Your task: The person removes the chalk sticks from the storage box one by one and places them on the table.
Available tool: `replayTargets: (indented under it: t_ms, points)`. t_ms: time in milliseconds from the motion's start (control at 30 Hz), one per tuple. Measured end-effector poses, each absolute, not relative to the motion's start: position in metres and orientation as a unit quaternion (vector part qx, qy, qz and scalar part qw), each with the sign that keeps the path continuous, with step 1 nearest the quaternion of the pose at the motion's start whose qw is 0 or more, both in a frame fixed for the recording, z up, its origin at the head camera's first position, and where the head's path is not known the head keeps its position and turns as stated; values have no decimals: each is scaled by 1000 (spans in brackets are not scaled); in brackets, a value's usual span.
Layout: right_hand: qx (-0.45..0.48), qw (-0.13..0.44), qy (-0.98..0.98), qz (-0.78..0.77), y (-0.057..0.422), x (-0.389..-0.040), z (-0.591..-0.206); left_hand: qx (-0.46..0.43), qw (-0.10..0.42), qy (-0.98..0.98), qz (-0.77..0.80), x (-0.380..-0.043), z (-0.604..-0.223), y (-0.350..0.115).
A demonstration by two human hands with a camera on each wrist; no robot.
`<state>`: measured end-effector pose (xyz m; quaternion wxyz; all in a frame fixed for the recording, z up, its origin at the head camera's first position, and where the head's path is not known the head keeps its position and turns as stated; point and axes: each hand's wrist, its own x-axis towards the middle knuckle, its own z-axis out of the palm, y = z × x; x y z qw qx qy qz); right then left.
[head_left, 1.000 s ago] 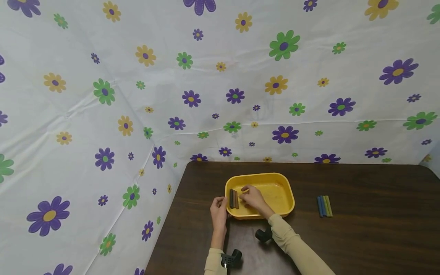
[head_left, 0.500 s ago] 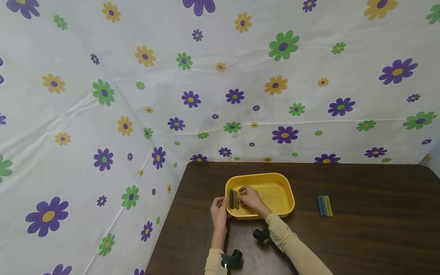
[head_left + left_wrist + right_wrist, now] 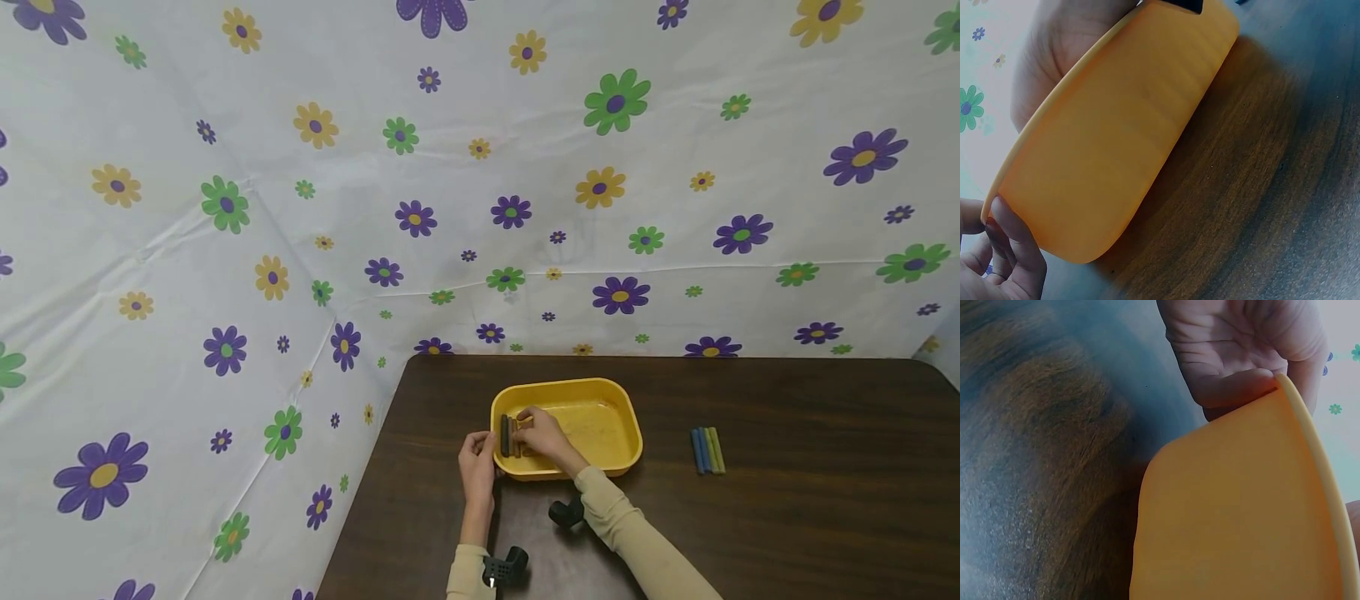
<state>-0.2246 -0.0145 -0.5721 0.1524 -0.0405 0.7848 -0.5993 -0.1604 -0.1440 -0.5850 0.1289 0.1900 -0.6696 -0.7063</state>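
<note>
A yellow tray [image 3: 600, 417] stands on the table with a row of dark and brown crayon-like sticks [image 3: 505, 435] along its left side. My left hand [image 3: 477, 468] pinches the tray's left rim; in the left wrist view its thumb and fingers [image 3: 1019, 244] close around the rim's corner. Reaching into the tray over the front rim, my right hand [image 3: 549, 433] has bent fingers and thumb around a brownish stick [image 3: 526, 452] right beside the row. Most of that stick is hidden under the hand. The left wrist view shows the right hand behind the tray wall [image 3: 1097, 156].
To the right of the tray, several blue and green sticks [image 3: 708, 450] lie side by side on the dark wooden table [image 3: 825, 467]. Each wrist carries a black camera [image 3: 510, 567]. A white floral sheet [image 3: 450, 175] hangs behind the table and on the left.
My right hand has shifted slightly left inside the tray, bringing the stick close against the row. My left hand stays at the rim.
</note>
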Motion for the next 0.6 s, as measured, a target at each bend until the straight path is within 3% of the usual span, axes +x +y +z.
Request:
replayTargets:
  t_ms: [600]
  points:
    - [-68,133,809,-569,-24,-223,-572,187,135,-662,-713,-158,-585,-144]
